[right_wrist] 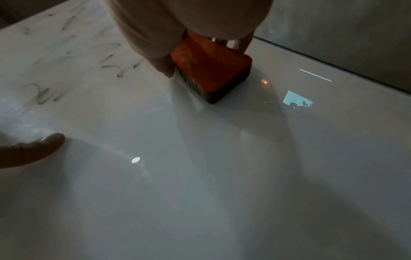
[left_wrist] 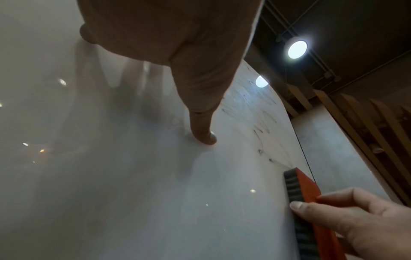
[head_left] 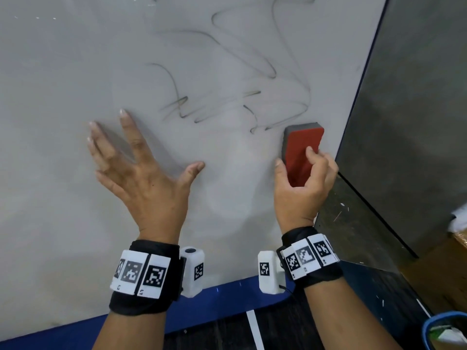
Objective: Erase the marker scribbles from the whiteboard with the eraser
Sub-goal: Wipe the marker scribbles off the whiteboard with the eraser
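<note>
A whiteboard (head_left: 63, 72) fills most of the head view, with faint grey marker scribbles (head_left: 227, 102) across its upper middle. My right hand (head_left: 300, 183) grips a red eraser (head_left: 300, 147) with a grey felt pad, pressed against the board near its right edge, just below the lowest scribble. My left hand (head_left: 134, 160) lies flat on the board with fingers spread, left of the scribbles. The left wrist view shows the eraser (left_wrist: 304, 190) edge-on against the board, with the scribbles (left_wrist: 260, 126) beyond it. In the right wrist view the eraser (right_wrist: 211, 70) sits flat on the board (right_wrist: 222, 176).
The whiteboard's dark right edge (head_left: 364, 72) runs beside a grey wall (head_left: 417, 97). A blue frame (head_left: 227, 296) borders the board's bottom. A blue-rimmed bin (head_left: 444, 329) and a cardboard box (head_left: 460, 238) stand at lower right on the dark floor.
</note>
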The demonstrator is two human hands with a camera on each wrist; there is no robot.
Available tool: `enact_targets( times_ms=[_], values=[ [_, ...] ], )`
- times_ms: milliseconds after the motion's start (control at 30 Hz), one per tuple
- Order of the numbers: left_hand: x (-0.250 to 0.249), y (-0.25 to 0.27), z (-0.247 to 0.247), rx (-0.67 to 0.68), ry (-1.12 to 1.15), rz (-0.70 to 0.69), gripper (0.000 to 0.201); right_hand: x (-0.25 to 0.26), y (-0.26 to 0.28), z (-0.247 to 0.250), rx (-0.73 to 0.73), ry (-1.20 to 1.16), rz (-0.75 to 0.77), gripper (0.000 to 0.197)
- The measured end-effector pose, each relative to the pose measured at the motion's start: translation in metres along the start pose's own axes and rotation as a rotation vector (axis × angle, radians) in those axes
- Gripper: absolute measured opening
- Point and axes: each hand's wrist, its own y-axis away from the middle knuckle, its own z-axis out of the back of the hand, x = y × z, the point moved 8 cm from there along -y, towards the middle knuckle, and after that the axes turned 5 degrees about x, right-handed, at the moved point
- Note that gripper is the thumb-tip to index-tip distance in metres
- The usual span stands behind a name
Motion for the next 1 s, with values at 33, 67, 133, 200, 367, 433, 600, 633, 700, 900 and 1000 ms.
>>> enact_targets(
  times_ms=[33,67,133,200,367,433,600,633,700,900,1000],
  values=[
    [-0.001,0.000,-0.002,0.020,-0.008,-0.004,0.129,0.000,0.000,0.001,-0.015,-0.008,-0.005,0.046],
    [-0.001,0.000,-0.004,0.035,-0.014,-0.007,0.130,0.000,-0.001,0.001,-0.025,-0.015,-0.015,0.044],
    [0.000,0.000,-0.008,0.061,-0.025,-0.007,0.129,0.005,0.001,-0.003,-0.028,-0.023,-0.038,0.044],
    [0.000,0.001,-0.010,0.073,-0.041,-0.006,0.129,0.019,0.009,-0.014,0.005,-0.008,0.004,0.045],
    [0.002,0.001,-0.013,0.086,-0.088,-0.023,0.128,0.046,0.019,-0.029,0.156,0.070,0.212,0.049],
    [0.004,0.002,-0.013,0.087,-0.092,-0.035,0.126,0.036,0.005,-0.014,0.087,0.035,0.147,0.058],
    [0.007,0.004,-0.016,0.083,-0.125,-0.054,0.124,0.032,0.003,-0.016,-0.016,-0.024,-0.002,0.071],
    [0.007,0.004,-0.016,0.080,-0.133,-0.055,0.125,0.040,0.011,-0.025,0.014,-0.029,0.018,0.071],
    [0.008,0.004,-0.016,0.072,-0.151,-0.060,0.125,0.057,0.028,-0.046,0.125,0.006,0.134,0.069],
    [0.012,0.005,-0.014,0.053,-0.172,-0.103,0.123,0.032,-0.002,-0.016,0.000,0.037,0.105,0.067],
    [0.013,0.006,-0.014,0.051,-0.179,-0.104,0.123,0.032,0.001,-0.020,-0.038,-0.014,0.025,0.068]
  ],
)
